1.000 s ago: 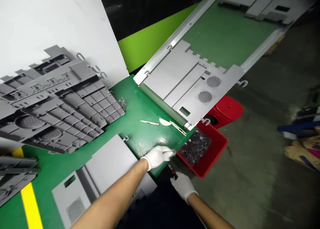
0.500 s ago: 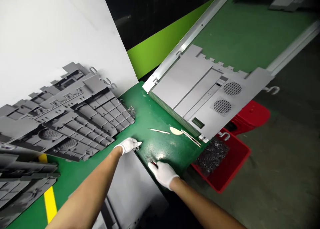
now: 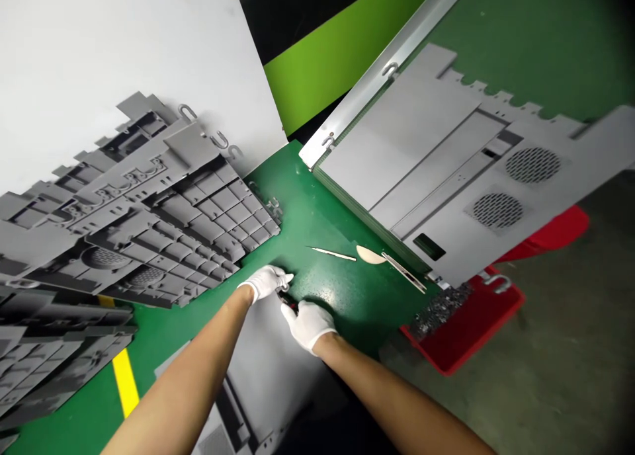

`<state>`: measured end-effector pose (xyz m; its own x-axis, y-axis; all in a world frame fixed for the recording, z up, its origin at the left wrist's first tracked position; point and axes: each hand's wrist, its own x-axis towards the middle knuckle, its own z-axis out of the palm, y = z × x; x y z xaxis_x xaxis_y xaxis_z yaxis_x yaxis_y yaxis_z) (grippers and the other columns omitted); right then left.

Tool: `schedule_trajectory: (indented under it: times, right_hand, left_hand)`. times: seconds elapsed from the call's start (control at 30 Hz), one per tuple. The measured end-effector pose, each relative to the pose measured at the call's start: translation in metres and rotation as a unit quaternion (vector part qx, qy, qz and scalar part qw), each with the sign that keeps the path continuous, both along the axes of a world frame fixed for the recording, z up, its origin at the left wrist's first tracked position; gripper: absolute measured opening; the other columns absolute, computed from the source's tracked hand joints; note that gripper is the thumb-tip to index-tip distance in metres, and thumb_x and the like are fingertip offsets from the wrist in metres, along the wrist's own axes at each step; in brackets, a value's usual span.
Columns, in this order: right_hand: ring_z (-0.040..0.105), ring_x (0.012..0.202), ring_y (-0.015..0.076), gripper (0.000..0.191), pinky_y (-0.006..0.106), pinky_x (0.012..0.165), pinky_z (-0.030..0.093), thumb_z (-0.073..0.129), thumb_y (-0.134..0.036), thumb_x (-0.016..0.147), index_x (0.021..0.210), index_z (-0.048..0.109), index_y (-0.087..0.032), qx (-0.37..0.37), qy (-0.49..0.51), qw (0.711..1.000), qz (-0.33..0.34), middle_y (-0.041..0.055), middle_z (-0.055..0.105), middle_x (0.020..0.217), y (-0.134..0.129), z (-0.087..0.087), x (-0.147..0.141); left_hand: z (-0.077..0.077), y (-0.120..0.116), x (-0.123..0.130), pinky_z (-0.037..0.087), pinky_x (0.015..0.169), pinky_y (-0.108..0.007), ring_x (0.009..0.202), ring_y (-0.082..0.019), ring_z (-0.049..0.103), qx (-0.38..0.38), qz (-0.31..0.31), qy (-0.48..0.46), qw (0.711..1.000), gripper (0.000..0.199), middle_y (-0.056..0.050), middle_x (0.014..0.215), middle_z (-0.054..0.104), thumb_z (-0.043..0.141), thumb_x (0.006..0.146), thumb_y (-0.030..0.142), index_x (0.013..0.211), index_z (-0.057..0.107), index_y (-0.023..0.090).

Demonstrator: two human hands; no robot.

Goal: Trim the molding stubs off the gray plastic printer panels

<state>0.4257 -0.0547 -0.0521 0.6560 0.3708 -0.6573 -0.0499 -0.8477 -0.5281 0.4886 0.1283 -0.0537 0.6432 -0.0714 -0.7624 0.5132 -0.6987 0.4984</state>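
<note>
1. Left hand (image 3: 265,283) is pinching hook (image 3: 284,287) at corner of gray panel (image 3: 268,349).
2. Right hand (image 3: 310,326) is gripping red-and-black tool (image 3: 292,305) beside hook.
3. Gray panel is lying at near edge of workbench (image 3: 317,207).

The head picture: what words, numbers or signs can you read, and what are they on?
None: no writing can be read anywhere.
The gray panel on the right has tiny marks, too small to tell if they're letters.
The tool in the right hand is too small to check.
</note>
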Motion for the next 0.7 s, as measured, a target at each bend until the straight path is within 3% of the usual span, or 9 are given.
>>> schedule_trajectory:
  times: [0.2, 0.43, 0.7]
  right_hand:
    - [0.071, 0.098, 0.0333, 0.069, 0.043, 0.084, 0.051, 0.025, -0.065, 0.097, 0.102, 0.070, -0.012, -0.009, 0.033, 0.999, -0.017, 0.0216, 0.074, 0.100, 0.003, 0.002, -0.005]
    - [0.072, 0.094, 0.0342, 0.072, 0.045, 0.082, 0.051, 0.022, -0.065, 0.098, 0.100, 0.070, -0.012, -0.002, 0.007, 1.000, 0.001, 0.0224, 0.074, 0.097, 0.009, -0.002, 0.002]
    - [0.073, 0.084, 0.0338, 0.074, 0.044, 0.075, 0.053, 0.020, -0.064, 0.099, 0.093, 0.071, -0.011, -0.017, -0.069, 0.994, 0.088, 0.0227, 0.074, 0.089, 0.004, -0.013, 0.012]
  left_hand:
    - [-0.008, 0.004, -0.001, 0.046, 0.070, -0.030, 0.069, -0.018, 0.059, -0.010, 0.012, 0.001, 1.000, 0.066, -0.009, 0.077, 0.074, 0.061, 0.070, 0.079, 0.074, 0.073, 0.015]
    - [-0.006, 0.003, -0.001, 0.048, 0.070, -0.030, 0.068, -0.018, 0.061, -0.042, 0.043, 0.016, 0.998, 0.064, -0.008, 0.076, 0.073, 0.066, 0.066, 0.078, 0.072, 0.070, 0.015]
    - [-0.009, 0.004, 0.003, 0.044, 0.067, -0.029, 0.066, -0.016, 0.056, -0.036, -0.020, 0.002, 0.999, 0.062, -0.005, 0.072, 0.070, 0.067, 0.067, 0.076, 0.074, 0.071, 0.015]
